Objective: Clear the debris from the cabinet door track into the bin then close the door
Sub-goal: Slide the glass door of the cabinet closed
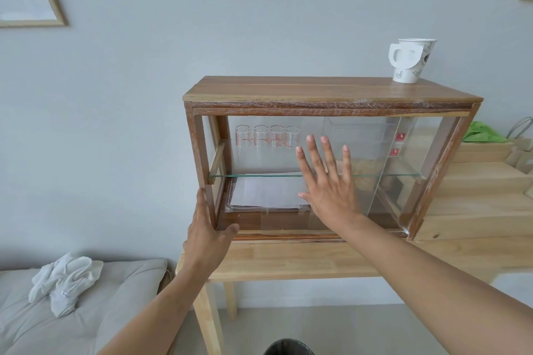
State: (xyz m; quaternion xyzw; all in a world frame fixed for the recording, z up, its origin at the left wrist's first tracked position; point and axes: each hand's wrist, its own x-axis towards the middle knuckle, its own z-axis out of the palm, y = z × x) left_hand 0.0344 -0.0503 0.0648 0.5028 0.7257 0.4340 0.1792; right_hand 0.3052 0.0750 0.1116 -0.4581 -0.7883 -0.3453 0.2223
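Main risk as I read it: the right hand (pixel 328 184) lies flat on the glass door (pixel 340 170), fingers spread and straight, gripping nothing, so any slide depends on palm friction alone. If the palm slips, the pane stalls or jerks. If grit is left in the track (pixel 288 235), the door could bind partway and a harder push might rack the pane or shift the whole cabinet (pixel 331 95) on the table (pixel 288 262). The left hand (pixel 206 236) guards against that: it clasps the cabinet's front-left post, fingers up the outer side, thumb hooked round the lower front corner, loosely curled rather than clenched. A shove could also rattle the four glasses (pixel 266 137) on the upper shelf, or tip the paper cup (pixel 412 60) standing on the top at the far right. Debris: I cannot make out any in the track from here; a few pale specks near the bottom rail may be crumbs or glare, too small to tell. The track itself runs along the cabinet's lower front edge, dark wood, between the left thumb and the right post. The pane appears to overlap a second one toward the right, and the left part of the opening looks uncovered, though reflections make that uncertain. The bin (pixel 288 348) shows only as a dark rim at the bottom edge, below the table, well apart from the track.
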